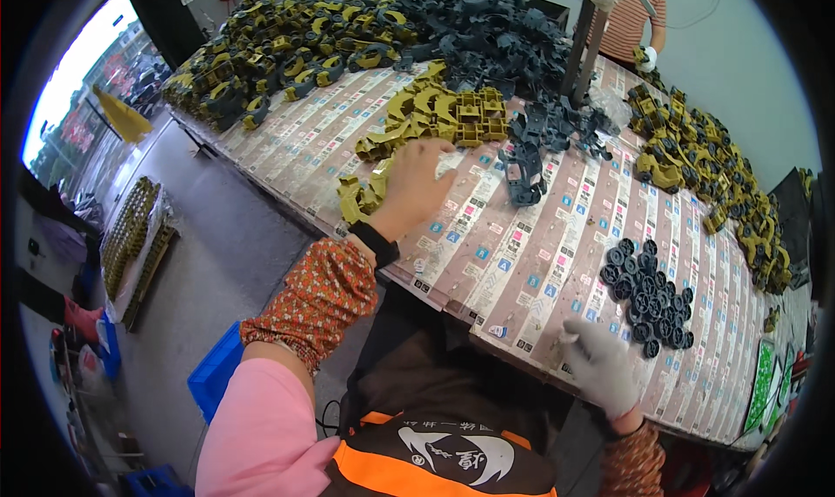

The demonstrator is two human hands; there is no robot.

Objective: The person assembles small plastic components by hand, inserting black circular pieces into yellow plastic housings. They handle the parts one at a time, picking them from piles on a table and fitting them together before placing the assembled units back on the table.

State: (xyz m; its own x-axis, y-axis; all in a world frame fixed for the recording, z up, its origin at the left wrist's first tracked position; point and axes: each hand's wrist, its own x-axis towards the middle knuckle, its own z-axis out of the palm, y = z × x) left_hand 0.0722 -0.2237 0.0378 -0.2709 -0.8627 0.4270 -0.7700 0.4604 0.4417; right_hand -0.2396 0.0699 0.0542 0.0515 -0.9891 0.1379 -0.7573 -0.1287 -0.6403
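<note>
My bare left hand (421, 186) reaches over the table with its fingers spread, at the near edge of a group of olive-yellow plastic toy vehicle bodies (481, 117). Whether its fingertips touch them I cannot tell. A dark grey plastic vehicle part (524, 175) lies to the right of that hand. In a white glove, my right hand (602, 368) hangs at the table's near edge, fingers loosely apart and holding nothing visible. Farther right sits a cluster of small black wheels (654, 301), close to the glove but apart from it.
Yellow vehicles with dark wheels form a big heap (287, 40) at the back left. Dark grey parts (487, 32) are piled beside it, under a metal post (584, 58). More yellow pieces (683, 145) line the right side. A person (639, 19) in stripes stands across the table. A blue crate (216, 371) stands lower left.
</note>
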